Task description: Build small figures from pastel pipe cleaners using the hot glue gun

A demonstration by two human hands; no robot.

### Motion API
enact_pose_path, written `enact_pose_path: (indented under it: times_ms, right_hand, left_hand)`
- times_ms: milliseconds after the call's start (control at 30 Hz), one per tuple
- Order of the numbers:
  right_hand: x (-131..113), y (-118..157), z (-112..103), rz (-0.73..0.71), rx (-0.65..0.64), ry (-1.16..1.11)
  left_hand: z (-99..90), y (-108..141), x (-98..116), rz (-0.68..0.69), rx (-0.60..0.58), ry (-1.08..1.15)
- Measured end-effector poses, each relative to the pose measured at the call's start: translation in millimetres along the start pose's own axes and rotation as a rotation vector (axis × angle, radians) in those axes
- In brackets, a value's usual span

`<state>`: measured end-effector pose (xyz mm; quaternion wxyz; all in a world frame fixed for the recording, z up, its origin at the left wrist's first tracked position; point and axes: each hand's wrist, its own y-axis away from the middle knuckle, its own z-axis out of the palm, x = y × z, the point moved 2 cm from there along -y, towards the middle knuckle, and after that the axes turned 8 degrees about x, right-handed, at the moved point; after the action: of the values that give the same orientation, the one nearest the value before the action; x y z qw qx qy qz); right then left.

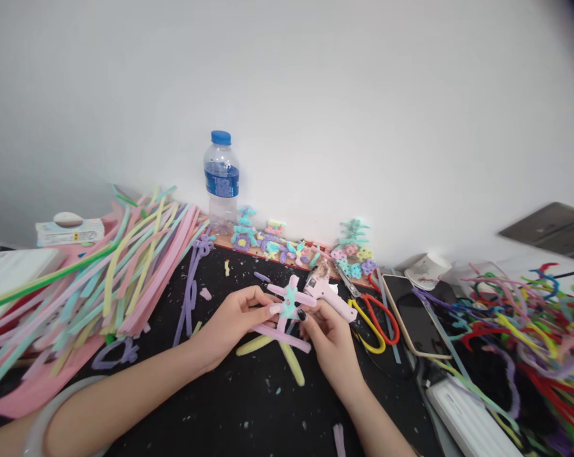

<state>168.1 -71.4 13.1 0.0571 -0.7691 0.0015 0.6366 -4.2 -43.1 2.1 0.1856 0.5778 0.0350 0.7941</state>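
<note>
Between my two hands is a small pipe-cleaner figure (283, 325), made of pink strips with a mint-green piece near its top. My left hand (239, 320) pinches its left side with thumb and fingers. From the right, my right hand (328, 331), with dark-painted nails, grips the same figure near the mint piece. Below it, yellow pipe-cleaner pieces (292, 363) stick out; I cannot tell whether they are joined to it. Just behind my right hand lies a pink glue gun (332, 294). Scissors with red and yellow handles (373, 324) rest to its right.
A large bundle of pastel pipe cleaners (144, 260) covers the left side. Tangled bright ones (529, 355) fill the right, near a phone (417, 317), a paper cup (428, 271) and a white power strip (470, 416). A water bottle (221, 181) stands against the wall by finished pipe-cleaner pieces (296, 251).
</note>
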Motion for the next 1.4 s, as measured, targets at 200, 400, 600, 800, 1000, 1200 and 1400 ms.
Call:
enact_pose_path:
  times_ms: [200, 400, 600, 800, 1000, 1200, 1400]
  right_hand:
    - [1.3, -0.9, -4.6, -0.076, 0.031, 0.111]
    - [-8.6, 3.6, -9.6, -0.431, 0.071, 0.438]
    - [-14.6, 7.6, -9.4, -0.679, 0.083, 0.549]
    - [-14.5, 10.2, -6.2, -0.707, 0.037, 0.589]
    - [-13.9, 12.0, -6.9, -0.735, -0.021, 0.588]
    - [-17.2, 13.1, -6.0, -0.816, -0.035, 0.572]
    - [-26.9, 10.7, -3.1, -0.774, 0.105, 0.55]
  left_hand:
    - [-0.9, 0.9, 0.1, -0.015, -0.007, 0.027]
    - [-3.0, 1.6, 2.0, 0.024, 0.067, -0.106]
    - [4.7, 2.9, 0.9, 0.013, -0.044, 0.006]
    - [5.5, 2.7, -0.2, 0.045, -0.027, 0.016]
    - [4.7, 3.1, 3.3, 0.037, 0.023, -0.025]
    - [4.7, 4.3, 2.0, 0.098, 0.019, -0.108]
    - [7.7, 7.5, 1.9, 0.063, 0.012, -0.168]
